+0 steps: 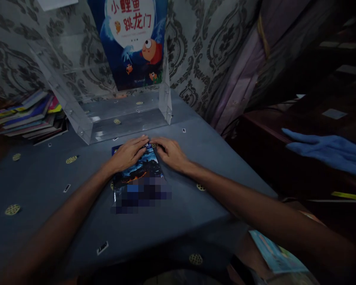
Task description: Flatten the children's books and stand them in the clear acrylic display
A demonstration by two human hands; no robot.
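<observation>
Sitting far left on the desk (pixel 50 172): a pile of books (pixel 29 114). Clear stand (pixel 124 124) next, beyond my hands. My left hand (pixel 129 153) is palm-down over the far-left part of the dark blue book (pixel 142 171), fingers nearly straight, no grip visible. Book lies on the desk, near part pixelated. My right hand (pixel 170 153) is loosely curled by its far-right corner; can't tell if it's pinching.

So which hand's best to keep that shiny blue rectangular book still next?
Probably the left hand: it lies across the shiny blue rectangular book, while the right hand sits mostly beyond its right edge.
</observation>
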